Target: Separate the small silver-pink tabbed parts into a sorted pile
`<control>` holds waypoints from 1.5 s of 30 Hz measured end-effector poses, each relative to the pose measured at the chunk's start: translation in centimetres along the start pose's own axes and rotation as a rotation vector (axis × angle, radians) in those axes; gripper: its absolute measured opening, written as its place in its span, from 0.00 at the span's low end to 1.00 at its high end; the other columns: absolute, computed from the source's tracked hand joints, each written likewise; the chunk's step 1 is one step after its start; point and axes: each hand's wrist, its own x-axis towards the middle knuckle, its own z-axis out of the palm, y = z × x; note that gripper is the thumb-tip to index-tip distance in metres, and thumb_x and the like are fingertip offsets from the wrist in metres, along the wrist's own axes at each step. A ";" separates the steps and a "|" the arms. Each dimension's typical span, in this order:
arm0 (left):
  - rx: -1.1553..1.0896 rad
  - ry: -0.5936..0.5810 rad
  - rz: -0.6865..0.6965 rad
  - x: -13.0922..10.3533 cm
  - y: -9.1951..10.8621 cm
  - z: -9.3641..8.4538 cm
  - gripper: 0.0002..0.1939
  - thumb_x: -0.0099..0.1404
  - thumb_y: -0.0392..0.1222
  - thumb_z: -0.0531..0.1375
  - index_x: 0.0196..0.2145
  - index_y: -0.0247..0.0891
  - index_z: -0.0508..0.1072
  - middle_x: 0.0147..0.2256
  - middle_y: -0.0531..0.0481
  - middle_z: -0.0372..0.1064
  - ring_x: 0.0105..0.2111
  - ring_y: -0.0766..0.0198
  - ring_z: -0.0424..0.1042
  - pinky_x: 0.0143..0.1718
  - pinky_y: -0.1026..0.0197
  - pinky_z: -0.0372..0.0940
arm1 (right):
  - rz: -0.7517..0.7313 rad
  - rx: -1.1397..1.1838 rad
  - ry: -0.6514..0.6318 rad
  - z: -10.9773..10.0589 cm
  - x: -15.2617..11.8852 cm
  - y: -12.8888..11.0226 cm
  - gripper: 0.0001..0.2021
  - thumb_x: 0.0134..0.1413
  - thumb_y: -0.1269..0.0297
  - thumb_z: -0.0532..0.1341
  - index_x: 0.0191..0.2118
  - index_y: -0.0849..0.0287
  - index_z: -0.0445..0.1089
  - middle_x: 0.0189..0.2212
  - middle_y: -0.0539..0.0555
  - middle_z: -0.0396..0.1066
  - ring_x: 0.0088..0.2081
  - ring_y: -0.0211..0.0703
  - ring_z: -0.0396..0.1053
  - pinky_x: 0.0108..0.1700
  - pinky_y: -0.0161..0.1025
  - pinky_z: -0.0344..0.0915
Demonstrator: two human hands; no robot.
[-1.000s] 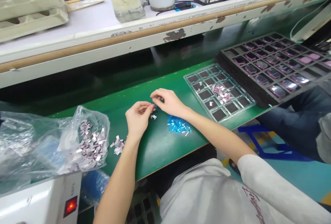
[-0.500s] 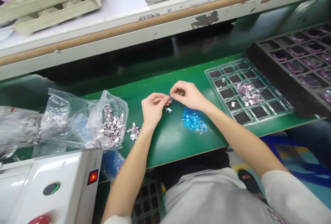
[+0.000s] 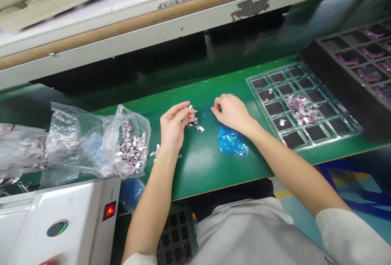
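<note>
My left hand point(image 3: 171, 128) pinches a small silvery metal piece point(image 3: 191, 107) between thumb and fingertips. Just beyond its fingers, several similar pieces point(image 3: 200, 128) lie loose on the green table. My right hand point(image 3: 233, 112) is apart from the left, its fingers curled together; whatever they hold, if anything, is hidden. Right below it spreads a heap of blue film strips point(image 3: 232, 142). More of the small pieces point(image 3: 155, 151) show beside my left forearm, partly covered by it.
A clear plastic bag point(image 3: 145, 124) full of small pieces lies to the left, behind a white machine point(image 3: 82, 212) with a lit red switch. At right are a clear compartment tray point(image 3: 262, 122) bearing a pile of pieces and a black foam tray point(image 3: 336, 89). A shelf edge point(image 3: 140, 24) crosses the back.
My hands were together at the fingertips and are now apart, the right one drawn away to the right. A metal piece now shows in my left fingertips. The camera view has shifted slightly.
</note>
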 end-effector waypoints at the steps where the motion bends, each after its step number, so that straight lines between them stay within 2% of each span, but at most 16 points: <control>1: -0.032 -0.001 -0.028 0.2 0.2 -0.3 0.16 0.55 0.44 0.74 0.41 0.36 0.83 0.32 0.48 0.78 0.30 0.65 0.76 0.34 0.62 0.71 | -0.009 -0.021 0.000 0.4 0.0 0.0 0.07 0.64 0.71 0.63 0.34 0.57 0.75 0.36 0.61 0.75 0.41 0.56 0.71 0.46 0.51 0.67; 2: -0.066 -0.003 -0.055 0.5 0.3 -0.6 0.15 0.55 0.43 0.73 0.40 0.36 0.83 0.31 0.49 0.76 0.29 0.66 0.75 0.32 0.63 0.69 | -0.027 -0.020 0.005 0.7 0.1 -0.1 0.06 0.65 0.72 0.62 0.38 0.58 0.76 0.39 0.61 0.76 0.43 0.57 0.71 0.48 0.52 0.68; 5: -0.168 0.013 -0.130 1.1 0.4 -1.1 0.12 0.53 0.44 0.70 0.34 0.35 0.80 0.30 0.49 0.72 0.27 0.68 0.70 0.27 0.65 0.64 | -0.106 0.040 0.001 2.0 0.8 -1.1 0.12 0.67 0.74 0.59 0.50 0.59 0.78 0.46 0.61 0.76 0.50 0.58 0.71 0.55 0.53 0.69; 8: -0.215 0.068 -0.193 1.4 0.4 -1.2 0.16 0.53 0.51 0.72 0.30 0.36 0.76 0.29 0.50 0.69 0.23 0.71 0.65 0.21 0.66 0.55 | -0.171 0.062 -0.069 3.2 1.8 -2.4 0.14 0.71 0.70 0.61 0.55 0.60 0.79 0.50 0.63 0.76 0.53 0.59 0.70 0.58 0.54 0.68; 12: -0.200 0.065 -0.208 1.5 0.6 -1.2 0.26 0.51 0.58 0.76 0.25 0.39 0.66 0.25 0.55 0.62 0.19 0.75 0.56 0.18 0.65 0.42 | -0.174 0.031 -0.141 4.2 3.1 -3.3 0.10 0.70 0.68 0.63 0.51 0.60 0.81 0.49 0.63 0.75 0.52 0.59 0.70 0.58 0.55 0.68; 15: -0.199 0.032 -0.215 1.5 0.9 -1.3 0.28 0.53 0.58 0.76 0.23 0.40 0.63 0.22 0.58 0.57 0.17 0.76 0.52 0.18 0.65 0.38 | -0.161 0.086 -0.147 4.2 3.5 -3.2 0.06 0.68 0.70 0.64 0.44 0.59 0.80 0.45 0.61 0.76 0.49 0.56 0.71 0.57 0.53 0.68; 17: -0.178 0.033 -0.202 1.5 0.9 -1.3 0.26 0.54 0.58 0.76 0.24 0.39 0.67 0.21 0.58 0.57 0.16 0.76 0.51 0.18 0.64 0.38 | -0.145 0.195 -0.144 3.9 3.4 -2.9 0.04 0.65 0.71 0.65 0.40 0.58 0.78 0.40 0.57 0.76 0.44 0.51 0.72 0.53 0.50 0.68; 20: -0.079 0.048 -0.158 1.3 0.7 -1.1 0.20 0.56 0.56 0.75 0.29 0.38 0.76 0.20 0.59 0.57 0.17 0.74 0.49 0.18 0.63 0.41 | -0.012 0.545 -0.127 3.4 2.9 -2.7 0.02 0.62 0.66 0.67 0.39 0.56 0.77 0.34 0.51 0.76 0.35 0.44 0.71 0.43 0.44 0.70; 22: 0.000 0.031 -0.135 1.0 0.5 -0.9 0.17 0.57 0.54 0.75 0.33 0.39 0.81 0.20 0.59 0.59 0.18 0.72 0.52 0.19 0.63 0.44 | 0.117 0.803 -0.118 3.1 2.5 -2.9 0.07 0.61 0.60 0.69 0.42 0.55 0.79 0.34 0.51 0.78 0.34 0.42 0.73 0.41 0.42 0.71; 24: 0.070 -0.017 -0.122 0.6 0.5 -0.6 0.15 0.59 0.53 0.75 0.36 0.39 0.83 0.21 0.58 0.62 0.20 0.71 0.55 0.21 0.63 0.47 | 0.221 0.981 -0.104 2.7 2.1 -3.3 0.11 0.59 0.56 0.72 0.43 0.54 0.80 0.37 0.52 0.80 0.36 0.43 0.76 0.43 0.43 0.74; 27: 0.106 -0.096 -0.121 0.0 0.5 -0.3 0.14 0.64 0.52 0.73 0.39 0.40 0.83 0.22 0.58 0.62 0.21 0.69 0.57 0.23 0.63 0.49 | 0.304 1.114 -0.044 2.5 1.6 -4.2 0.10 0.58 0.55 0.74 0.41 0.52 0.79 0.41 0.53 0.82 0.43 0.45 0.79 0.51 0.45 0.76; 30: 0.073 -0.136 -0.120 -0.2 0.4 0.0 0.14 0.67 0.53 0.71 0.42 0.40 0.83 0.22 0.58 0.62 0.22 0.69 0.56 0.24 0.62 0.50 | 0.329 1.112 -0.005 2.4 1.3 -4.9 0.10 0.57 0.55 0.75 0.39 0.51 0.79 0.45 0.54 0.82 0.49 0.48 0.79 0.55 0.47 0.76; 36: 0.072 -0.160 -0.075 -0.6 0.6 0.3 0.17 0.70 0.57 0.69 0.37 0.40 0.82 0.23 0.57 0.62 0.23 0.67 0.57 0.26 0.61 0.53 | 0.351 1.019 -0.056 1.3 1.3 -4.9 0.12 0.56 0.52 0.76 0.40 0.49 0.79 0.38 0.51 0.79 0.41 0.47 0.76 0.48 0.46 0.76; 40: 0.253 -0.138 0.002 -1.0 1.0 0.1 0.11 0.73 0.48 0.64 0.33 0.41 0.78 0.23 0.56 0.63 0.24 0.66 0.61 0.28 0.61 0.56 | 0.314 0.997 -0.184 0.5 2.1 -4.3 0.14 0.55 0.49 0.77 0.37 0.51 0.78 0.34 0.50 0.77 0.36 0.45 0.74 0.43 0.45 0.74; 45: 0.399 -0.185 0.100 -0.9 1.5 -0.5 0.07 0.67 0.37 0.62 0.30 0.41 0.73 0.22 0.59 0.61 0.23 0.68 0.59 0.29 0.62 0.56 | 0.193 0.948 -0.317 0.2 2.5 -3.7 0.10 0.61 0.53 0.73 0.37 0.51 0.77 0.33 0.50 0.74 0.33 0.44 0.70 0.37 0.44 0.69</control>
